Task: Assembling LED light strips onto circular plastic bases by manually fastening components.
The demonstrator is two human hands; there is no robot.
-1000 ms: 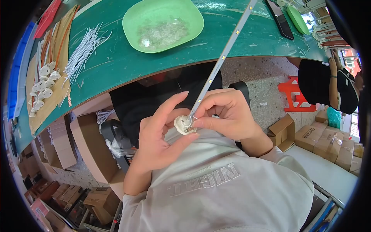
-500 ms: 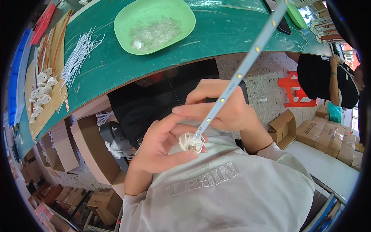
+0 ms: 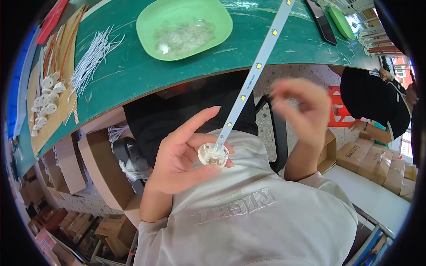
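the left hand [image 3: 179, 162] pinches the round white cap [image 3: 207, 156] between thumb and fingers, forefinger stretched free. the light strip [image 3: 249, 84] rises from the cap, slanting up and right. the right hand [image 3: 306, 108] is apart from it, to its right, blurred, fingers half curled; whether they hold anything i cannot tell. on the green table [image 3: 122, 77] sit a light green bowl [image 3: 166, 11] of clear pieces [image 3: 186, 39] and some white wires [image 3: 94, 55]

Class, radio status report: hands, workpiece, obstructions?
Left hand holding round white cap; right hand apart, blurred. LED strip extending from cap. Nothing visibly in the way.
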